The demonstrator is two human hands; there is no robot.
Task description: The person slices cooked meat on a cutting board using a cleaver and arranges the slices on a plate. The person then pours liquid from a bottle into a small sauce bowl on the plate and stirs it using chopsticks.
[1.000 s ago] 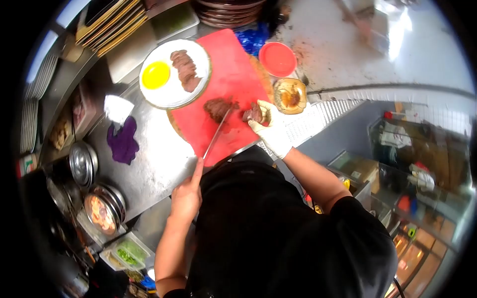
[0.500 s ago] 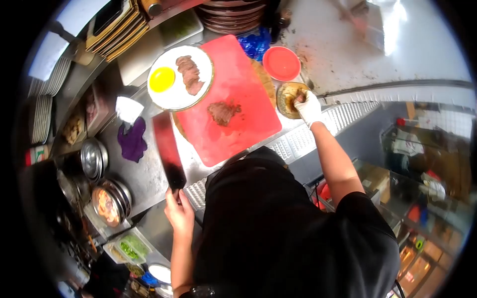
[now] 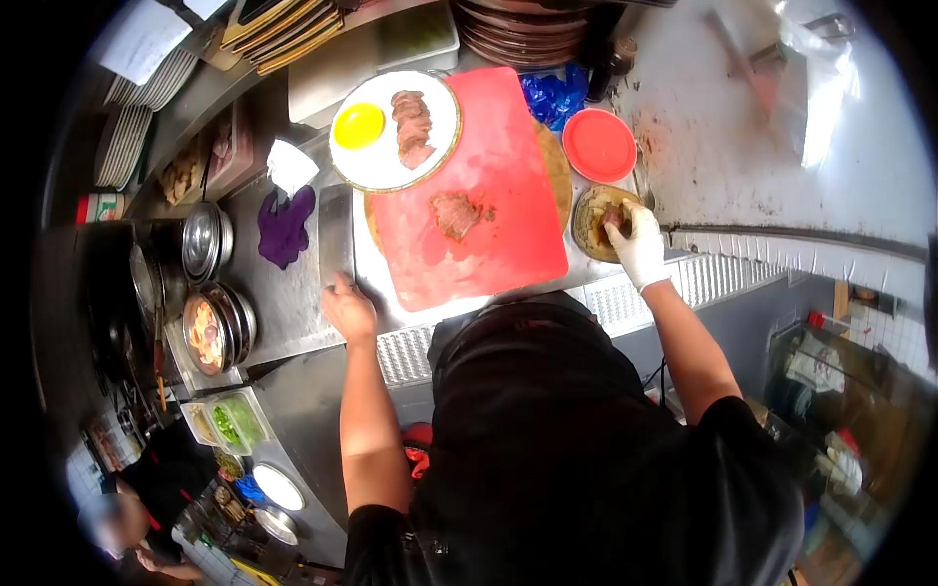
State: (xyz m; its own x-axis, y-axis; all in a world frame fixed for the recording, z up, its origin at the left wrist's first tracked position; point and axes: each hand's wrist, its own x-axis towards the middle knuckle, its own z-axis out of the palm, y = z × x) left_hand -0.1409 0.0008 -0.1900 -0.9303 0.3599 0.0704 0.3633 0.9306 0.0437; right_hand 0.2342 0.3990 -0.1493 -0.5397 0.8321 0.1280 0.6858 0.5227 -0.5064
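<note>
Pinching a meat piece [image 3: 613, 216] between thumb and fingers, the gloved right hand [image 3: 639, 242] is dipping into the bowl [image 3: 587, 236], just right of the red board [image 3: 518, 146]. The bare left hand [image 3: 349, 309] is curling around the handle of the cleaver [image 3: 335, 227], which is lying nearly flat left of the board; whether its blade is touching the counter [image 3: 290, 305], I cannot tell. A larger chunk [image 3: 455, 215] of meat is resting mid-board beside some crumbs.

Around these, the plate [image 3: 376, 174] is overlapping the board's left edge and carrying sliced meat [image 3: 411, 127] and a yellow dish [image 3: 359, 125]. A red dish [image 3: 599, 145] is sitting beyond the bowl, with a blue bag [image 3: 555, 96] bunching near it. The purple cloth [image 3: 285, 230] and a paper towel [image 3: 292, 168] are lying left of the cleaver. The glove is hiding part of the bowl's inside. At lower left, a co-worker [image 3: 166, 479] is standing.

A jar [image 3: 102, 208] at far left is bearing a label, and a sheet [image 3: 147, 44] is hanging above; both are too small to read.

Compared with half a second ago, the cleaver is lying flatter, the right hand is staying at the bowl, and the co-worker is now showing.
</note>
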